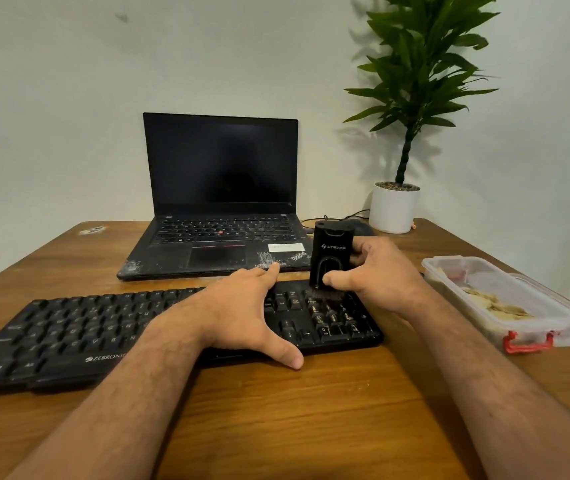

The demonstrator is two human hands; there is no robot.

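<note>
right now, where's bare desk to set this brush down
Bare wood runs along the near edge of the table, in front of the keyboard, and at the back left, beside the laptop. The right side is crowded: food container and plant pot.

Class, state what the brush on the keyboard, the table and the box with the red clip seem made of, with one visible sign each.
Brush: probably moulded plastic, matt black with a printed logo; dark, soft-looking bristles below.
Table: wood or wood veneer, brown with grain and a slight sheen.
Box: clear plastic, since its contents show through the wall.
</note>
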